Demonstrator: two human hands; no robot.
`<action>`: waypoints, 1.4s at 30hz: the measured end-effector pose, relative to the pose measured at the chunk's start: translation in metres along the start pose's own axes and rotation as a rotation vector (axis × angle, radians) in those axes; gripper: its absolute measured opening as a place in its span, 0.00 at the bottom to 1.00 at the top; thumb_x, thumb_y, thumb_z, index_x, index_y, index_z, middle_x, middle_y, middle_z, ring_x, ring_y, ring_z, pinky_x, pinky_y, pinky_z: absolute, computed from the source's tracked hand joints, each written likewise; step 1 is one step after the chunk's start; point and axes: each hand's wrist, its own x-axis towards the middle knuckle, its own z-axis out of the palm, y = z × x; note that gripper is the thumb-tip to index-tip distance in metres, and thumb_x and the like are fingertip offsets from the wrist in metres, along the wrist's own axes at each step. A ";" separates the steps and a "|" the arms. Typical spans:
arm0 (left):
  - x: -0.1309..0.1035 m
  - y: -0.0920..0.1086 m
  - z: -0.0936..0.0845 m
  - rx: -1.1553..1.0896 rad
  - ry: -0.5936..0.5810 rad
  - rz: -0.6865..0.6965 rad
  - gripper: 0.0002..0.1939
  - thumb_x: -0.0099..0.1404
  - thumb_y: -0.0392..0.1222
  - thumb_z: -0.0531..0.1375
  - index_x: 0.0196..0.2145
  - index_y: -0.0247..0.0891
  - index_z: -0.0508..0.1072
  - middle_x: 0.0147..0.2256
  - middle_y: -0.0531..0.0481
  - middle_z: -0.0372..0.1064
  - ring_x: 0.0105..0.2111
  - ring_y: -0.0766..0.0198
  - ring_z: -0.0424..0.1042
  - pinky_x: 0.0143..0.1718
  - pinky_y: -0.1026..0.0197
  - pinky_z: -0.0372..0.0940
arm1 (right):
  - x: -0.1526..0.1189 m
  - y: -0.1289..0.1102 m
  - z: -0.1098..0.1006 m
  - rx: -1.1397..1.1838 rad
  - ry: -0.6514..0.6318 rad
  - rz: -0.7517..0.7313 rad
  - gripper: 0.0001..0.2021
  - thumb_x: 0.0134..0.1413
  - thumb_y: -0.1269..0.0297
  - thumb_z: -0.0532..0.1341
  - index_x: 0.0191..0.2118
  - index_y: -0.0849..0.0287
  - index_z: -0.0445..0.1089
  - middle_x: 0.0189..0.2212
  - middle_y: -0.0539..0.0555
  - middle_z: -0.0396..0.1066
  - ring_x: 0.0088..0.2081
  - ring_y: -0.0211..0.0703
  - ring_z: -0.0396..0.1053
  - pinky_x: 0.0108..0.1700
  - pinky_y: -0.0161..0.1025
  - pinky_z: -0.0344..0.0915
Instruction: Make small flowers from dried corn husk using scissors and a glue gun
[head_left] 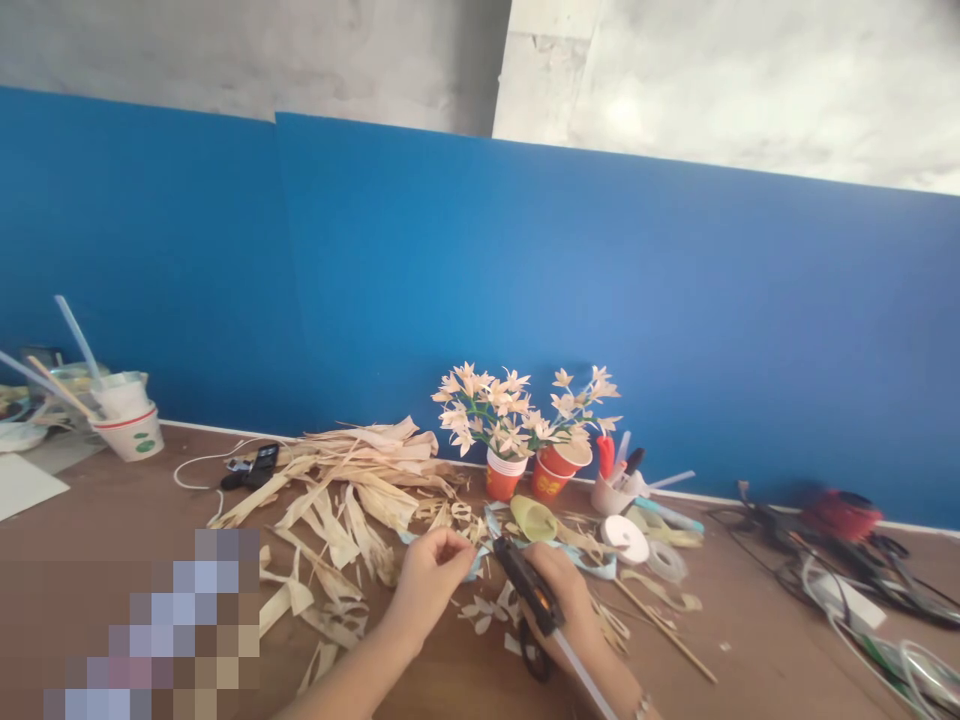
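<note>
My right hand (562, 590) is wrapped round a black hot glue gun (529, 585), its nozzle pointing away from me and a pale glue stick (581, 668) coming out of its back end. Facing it, my left hand (435, 580) has thumb and fingers pinched together; what they hold, if anything, I cannot make out. Beneath and between both hands lie small pale petal-shaped pieces (491, 610) and blue strips. Just beyond stand two orange paper cups (502, 478) with bunches of cream husk flowers (487, 400).
Dried corn husks (360, 490) spread over the left-middle of the table. A white tape roll (625, 540), a thin stick (666, 630) and a cup of tools (615, 490) lie to the right. Cables (810, 570) tangle at far right. A white cup (127, 432) stands left. A blue partition (450, 260) closes the back.
</note>
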 end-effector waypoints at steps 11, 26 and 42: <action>0.004 -0.003 -0.001 0.090 0.029 0.051 0.08 0.49 0.43 0.61 0.18 0.36 0.69 0.19 0.55 0.65 0.22 0.66 0.62 0.26 0.65 0.56 | 0.001 -0.004 0.000 0.016 -0.112 -0.049 0.03 0.47 0.65 0.56 0.28 0.58 0.63 0.23 0.51 0.63 0.26 0.41 0.61 0.29 0.36 0.55; -0.003 -0.007 -0.011 0.691 -0.101 0.570 0.10 0.57 0.30 0.53 0.24 0.40 0.71 0.28 0.47 0.68 0.33 0.57 0.65 0.37 0.58 0.59 | 0.006 -0.001 -0.015 0.005 -0.055 0.018 0.02 0.47 0.68 0.55 0.30 0.57 0.63 0.25 0.52 0.64 0.28 0.43 0.62 0.30 0.37 0.56; 0.010 -0.017 -0.015 0.574 -0.067 0.537 0.08 0.56 0.32 0.55 0.23 0.39 0.71 0.27 0.50 0.69 0.33 0.59 0.67 0.37 0.60 0.60 | 0.021 -0.029 -0.032 0.120 -0.224 0.178 0.04 0.45 0.71 0.55 0.28 0.58 0.66 0.24 0.50 0.66 0.28 0.41 0.62 0.33 0.35 0.57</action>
